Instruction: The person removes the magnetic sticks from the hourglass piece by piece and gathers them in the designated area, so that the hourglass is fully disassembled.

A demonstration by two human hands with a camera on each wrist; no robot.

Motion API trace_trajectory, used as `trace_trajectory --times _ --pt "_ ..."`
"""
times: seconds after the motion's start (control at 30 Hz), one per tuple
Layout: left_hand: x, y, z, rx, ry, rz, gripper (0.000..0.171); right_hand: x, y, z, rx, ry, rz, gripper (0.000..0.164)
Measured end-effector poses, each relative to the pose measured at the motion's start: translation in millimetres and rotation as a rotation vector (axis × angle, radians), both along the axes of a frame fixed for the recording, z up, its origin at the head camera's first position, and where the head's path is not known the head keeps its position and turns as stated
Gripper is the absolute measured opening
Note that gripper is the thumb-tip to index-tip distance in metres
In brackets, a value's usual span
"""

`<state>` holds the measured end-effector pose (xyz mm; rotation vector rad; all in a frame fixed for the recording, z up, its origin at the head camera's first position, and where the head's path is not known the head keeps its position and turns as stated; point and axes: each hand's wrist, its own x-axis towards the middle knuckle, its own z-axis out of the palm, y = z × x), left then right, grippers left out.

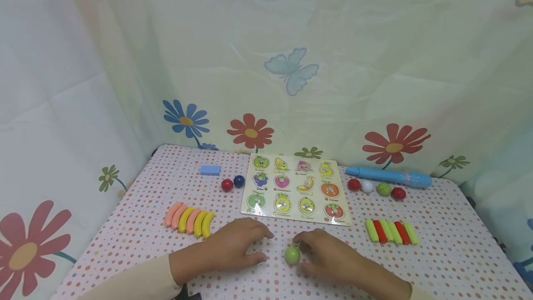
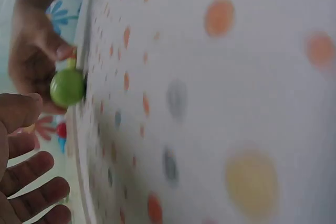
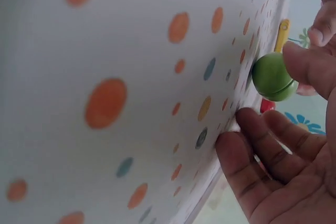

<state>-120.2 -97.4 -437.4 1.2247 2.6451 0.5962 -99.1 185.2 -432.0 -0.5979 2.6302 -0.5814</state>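
A small green ball point(image 1: 292, 255) rests on the dotted tablecloth between the two hands. Close beside it on the right is my right hand point(image 1: 329, 256), fingers loosely bent and spread around its side. In the right wrist view the right hand's fingertips point(image 3: 233, 148) touch the cloth, and the thumb is near the green ball point(image 3: 274, 77), which shows a seam line. My left hand point(image 1: 233, 246) is held to the ball's left, apart from it, with thumb and fingers spread and nothing between them. The left wrist view shows its relaxed fingers point(image 2: 39, 184).
Behind the hands lies a fruit puzzle board point(image 1: 295, 189). Yellow and pink curved pieces point(image 1: 190, 219) are left; green and red sticks point(image 1: 391, 232) right. A blue block point(image 1: 210, 170), red ball point(image 1: 227, 184), dark blue ball point(image 1: 239, 181), several more balls point(image 1: 384, 189) and a long blue object point(image 1: 389, 176) sit farther back.
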Motion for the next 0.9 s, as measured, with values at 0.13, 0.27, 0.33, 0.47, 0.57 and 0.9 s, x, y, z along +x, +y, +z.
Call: trace_trajectory --times 0.13,0.27,0.33,0.47,0.57,0.9 --pt "2.4 20 -7.3 0.025 -0.002 -0.039 0.044 1.3 4 -0.2 0.054 0.053 -0.009 0.055" --pt "2.2 32 -12.7 0.028 0.006 -0.053 0.044 2.8 8 -1.3 0.075 0.109 -0.007 0.055" --pt "1.6 36 -14.6 0.024 0.007 -0.059 0.044 3.3 10 -1.6 0.070 0.110 -0.012 0.053" --pt "-0.3 41 -16.9 0.011 0.004 -0.062 0.047 3.4 12 -1.8 0.060 0.088 -0.029 0.050" --pt "-1.9 45 -17.8 0.012 0.008 -0.081 0.047 3.5 13 -1.7 0.062 0.076 -0.041 0.049" --pt "-1.7 60 -12.8 -0.048 0.106 -0.156 0.043 3.3 11 0.1 0.074 0.082 -0.036 0.044"
